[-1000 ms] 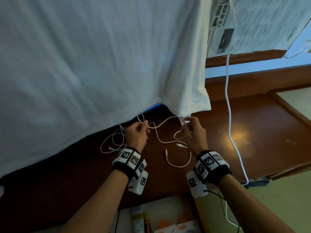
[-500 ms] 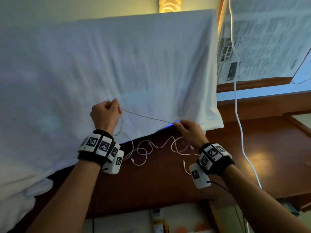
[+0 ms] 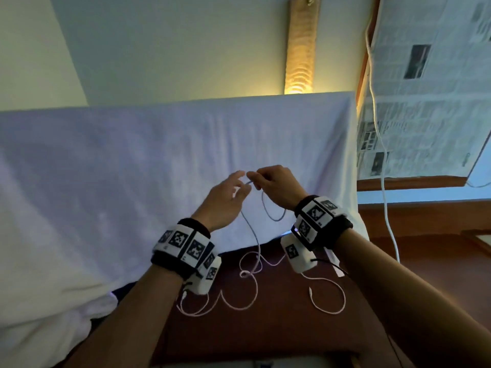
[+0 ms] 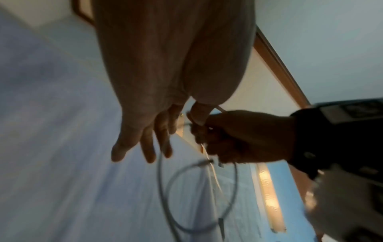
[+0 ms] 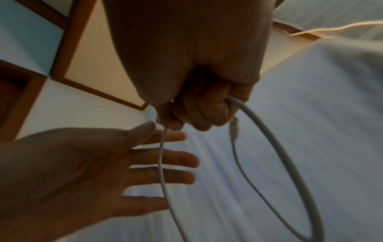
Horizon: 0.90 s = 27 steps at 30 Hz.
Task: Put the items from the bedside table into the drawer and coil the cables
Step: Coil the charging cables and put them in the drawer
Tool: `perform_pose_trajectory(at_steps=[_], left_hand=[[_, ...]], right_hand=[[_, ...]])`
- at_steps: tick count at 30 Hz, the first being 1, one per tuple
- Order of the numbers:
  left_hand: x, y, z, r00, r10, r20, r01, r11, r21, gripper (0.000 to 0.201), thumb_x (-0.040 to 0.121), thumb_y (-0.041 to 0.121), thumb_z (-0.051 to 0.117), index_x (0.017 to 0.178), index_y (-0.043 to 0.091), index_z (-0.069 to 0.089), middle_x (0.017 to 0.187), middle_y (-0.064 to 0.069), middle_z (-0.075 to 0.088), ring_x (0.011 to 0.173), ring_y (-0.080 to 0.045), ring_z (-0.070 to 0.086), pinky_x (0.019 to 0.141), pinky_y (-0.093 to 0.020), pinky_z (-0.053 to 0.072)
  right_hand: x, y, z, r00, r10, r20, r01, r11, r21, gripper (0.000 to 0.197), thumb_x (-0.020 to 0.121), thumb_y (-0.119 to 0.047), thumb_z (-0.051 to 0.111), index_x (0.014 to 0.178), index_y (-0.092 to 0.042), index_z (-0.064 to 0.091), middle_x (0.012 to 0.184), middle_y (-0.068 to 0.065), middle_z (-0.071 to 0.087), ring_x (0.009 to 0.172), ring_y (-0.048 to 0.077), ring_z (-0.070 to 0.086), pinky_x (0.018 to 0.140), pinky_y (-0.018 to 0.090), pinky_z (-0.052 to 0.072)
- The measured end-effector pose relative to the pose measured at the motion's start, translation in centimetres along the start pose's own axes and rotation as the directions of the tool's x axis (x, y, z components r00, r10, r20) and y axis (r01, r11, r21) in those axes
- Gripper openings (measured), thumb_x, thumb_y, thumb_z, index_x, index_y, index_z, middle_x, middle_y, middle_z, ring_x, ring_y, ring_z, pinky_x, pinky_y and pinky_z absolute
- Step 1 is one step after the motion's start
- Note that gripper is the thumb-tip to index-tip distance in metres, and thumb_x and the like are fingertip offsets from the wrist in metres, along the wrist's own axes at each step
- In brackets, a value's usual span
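My right hand (image 3: 273, 184) is raised in front of the white sheet, its fingers curled round a thin white cable (image 3: 273, 217) that hangs from it in one loop. In the right wrist view the right hand (image 5: 196, 111) grips that cable's loop (image 5: 279, 155), and a plug end dangles just under the fingers. My left hand (image 3: 228, 197) is right beside it, fingers straight and spread; the left fingers (image 5: 165, 162) lie behind a strand and hold nothing. The strand (image 3: 252, 251) drops to the dark wooden bedside table (image 3: 265, 330), where the rest lies in loose curls. A second short white cable (image 3: 329, 301) lies there too.
A bed's white sheet (image 3: 132, 168) fills the left and middle, right against the table's far edge. A thick white cord (image 3: 384, 187) hangs down at the right before newspaper-covered glass (image 3: 438, 102). A lit wall lamp (image 3: 300, 54) is above the bed.
My left hand, which pulled the cable taut out to the left, has come across to the right hand and opened. The right hand has risen and now holds a hanging loop.
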State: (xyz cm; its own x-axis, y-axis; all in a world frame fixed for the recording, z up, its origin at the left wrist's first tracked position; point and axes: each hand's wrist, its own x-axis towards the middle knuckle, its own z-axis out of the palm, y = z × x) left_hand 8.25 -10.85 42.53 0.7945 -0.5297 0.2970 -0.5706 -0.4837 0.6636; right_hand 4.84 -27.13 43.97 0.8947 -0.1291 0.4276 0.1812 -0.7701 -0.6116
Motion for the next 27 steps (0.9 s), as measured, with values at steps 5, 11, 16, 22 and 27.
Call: perform_pose_trajectory(at_steps=[5, 11, 16, 22, 27], left_hand=[[0.2, 0.9, -1.2, 0.976, 0.148, -0.161, -0.158, 0.986, -0.052, 0.025, 0.102, 0.029, 0.043, 0.097, 0.016, 0.064, 0.072, 0.005, 0.060, 0.058, -0.009, 0.050, 0.058, -0.022, 0.036], [1.4, -1.1, -6.7, 0.883, 0.154, -0.444, -0.117, 0.987, 0.109, 0.030, 0.101, 0.018, 0.046, 0.083, 0.004, 0.065, 0.077, -0.011, 0.066, 0.066, -0.027, 0.055, 0.061, -0.027, 0.035], [1.8, -2.2, -10.7, 0.833, 0.064, -0.550, -0.013, 0.995, 0.097, 0.033, 0.102, 0.020, 0.042, 0.087, 0.002, 0.065, 0.085, -0.004, 0.063, 0.077, -0.020, 0.054, 0.070, -0.023, 0.034], [1.4, -2.5, -12.4, 0.798, 0.022, -0.603, 0.019, 0.998, 0.061, 0.033, 0.102, 0.021, 0.040, 0.089, 0.002, 0.064, 0.085, -0.005, 0.060, 0.076, -0.022, 0.053, 0.070, -0.027, 0.035], [1.2, -2.8, -13.3, 0.760, -0.004, -0.650, 0.026, 0.999, 0.023, 0.032, 0.103, 0.022, 0.038, 0.097, 0.003, 0.063, 0.093, -0.003, 0.059, 0.084, -0.019, 0.052, 0.072, -0.027, 0.035]], right_hand=[[0.5, -2.1, -1.5, 0.982, 0.163, 0.095, -0.182, 0.954, 0.240, 0.047, 0.095, -0.044, 0.050, 0.061, -0.013, 0.057, 0.046, -0.009, 0.037, 0.040, 0.009, 0.032, 0.042, 0.022, 0.026], [-1.6, -2.9, -3.6, 0.930, 0.194, 0.313, -0.350, 0.727, 0.591, 0.045, 0.100, -0.041, 0.040, 0.059, -0.023, 0.036, 0.051, -0.009, 0.022, 0.040, 0.007, 0.017, 0.037, 0.018, 0.013], [-2.1, -3.9, -4.9, 0.902, 0.160, 0.401, -0.413, 0.589, 0.695, 0.044, 0.102, -0.041, 0.033, 0.063, -0.023, 0.036, 0.047, -0.012, 0.022, 0.037, 0.004, 0.016, 0.039, 0.020, 0.009], [-2.3, -5.6, -5.0, 0.891, 0.103, 0.443, -0.434, 0.482, 0.761, 0.039, 0.103, -0.038, 0.032, 0.071, -0.020, 0.044, 0.043, -0.010, 0.021, 0.034, 0.003, 0.019, 0.032, 0.016, 0.014], [-2.6, -6.3, -5.2, 0.869, 0.055, 0.492, -0.448, 0.508, 0.735, 0.038, 0.103, -0.037, 0.032, 0.073, -0.019, 0.047, 0.045, -0.010, 0.022, 0.036, 0.004, 0.020, 0.033, 0.015, 0.016]])
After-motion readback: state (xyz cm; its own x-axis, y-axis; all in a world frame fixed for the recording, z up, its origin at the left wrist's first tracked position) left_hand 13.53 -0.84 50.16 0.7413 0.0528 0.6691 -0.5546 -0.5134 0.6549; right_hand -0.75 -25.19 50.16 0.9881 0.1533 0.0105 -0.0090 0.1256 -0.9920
